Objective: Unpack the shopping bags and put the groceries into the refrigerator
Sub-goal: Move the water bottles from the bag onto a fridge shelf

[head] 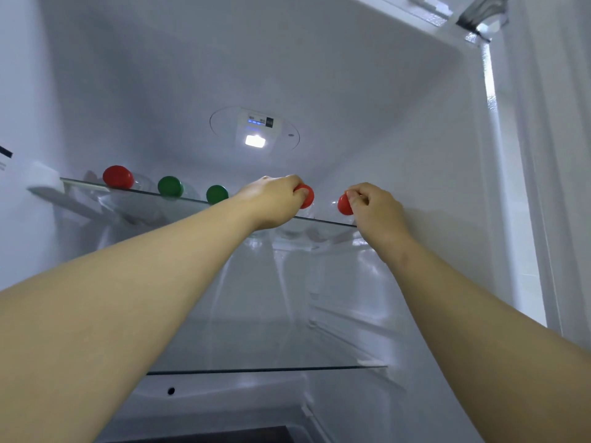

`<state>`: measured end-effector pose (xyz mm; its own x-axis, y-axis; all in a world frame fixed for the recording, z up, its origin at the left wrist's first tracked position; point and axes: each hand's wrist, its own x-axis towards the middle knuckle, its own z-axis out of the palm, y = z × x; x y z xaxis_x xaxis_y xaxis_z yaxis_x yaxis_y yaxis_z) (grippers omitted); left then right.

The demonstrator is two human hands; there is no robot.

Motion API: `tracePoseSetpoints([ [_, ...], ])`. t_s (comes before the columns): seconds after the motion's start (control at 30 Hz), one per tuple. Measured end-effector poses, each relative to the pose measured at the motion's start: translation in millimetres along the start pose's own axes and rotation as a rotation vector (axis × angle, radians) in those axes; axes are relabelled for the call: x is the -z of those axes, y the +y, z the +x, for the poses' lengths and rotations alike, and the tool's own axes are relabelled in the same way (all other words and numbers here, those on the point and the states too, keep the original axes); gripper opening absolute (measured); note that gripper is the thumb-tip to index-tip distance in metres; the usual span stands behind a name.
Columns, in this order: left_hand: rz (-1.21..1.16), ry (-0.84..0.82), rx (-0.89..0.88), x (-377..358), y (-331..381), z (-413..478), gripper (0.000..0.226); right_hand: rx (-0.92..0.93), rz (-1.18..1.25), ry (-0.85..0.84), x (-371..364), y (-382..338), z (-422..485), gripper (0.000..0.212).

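— Where does the head view sit?
— On the person's head, at the open refrigerator (pixel 399 155), facing in and tilted up (wide-angle, so the walls bow) toward the ceiling light (pixel 255 141).
— How near?
— Close: the left forearm (pixel 144 282) and right forearm (pixel 463 298) stretch from the bottom corners to the upper glass shelf (pixel 137 190).

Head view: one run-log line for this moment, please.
site: refrigerator top shelf | left hand: grips left red cap | right hand: pinches right red cap | alongside: red-capped bottle, two green-capped bottles
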<state>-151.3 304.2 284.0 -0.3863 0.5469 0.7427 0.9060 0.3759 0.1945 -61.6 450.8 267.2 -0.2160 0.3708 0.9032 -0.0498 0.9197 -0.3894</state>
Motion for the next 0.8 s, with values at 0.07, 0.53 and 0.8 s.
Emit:
tracePoseSetpoints([
  [0.07, 0.053, -0.031, 0.018, 1.0, -1.2, 5.2, 0.035, -0.008, -0.033, -0.027, -0.9, -1.4, 5.0, 0.024],
  [0.53, 0.285, -0.168, 0.046, -3.8, 0.3, 39.7, 0.037, -0.052, -0.255, -0.189, -12.0, 4.9, 26.8, 0.017],
  [0.8, 0.348, -0.230, 0.006, -6.8, 3.5, 46.9, 0.036, -0.148, -0.451, -0.273, -19.4, 12.3, 53.9, 0.019],
])
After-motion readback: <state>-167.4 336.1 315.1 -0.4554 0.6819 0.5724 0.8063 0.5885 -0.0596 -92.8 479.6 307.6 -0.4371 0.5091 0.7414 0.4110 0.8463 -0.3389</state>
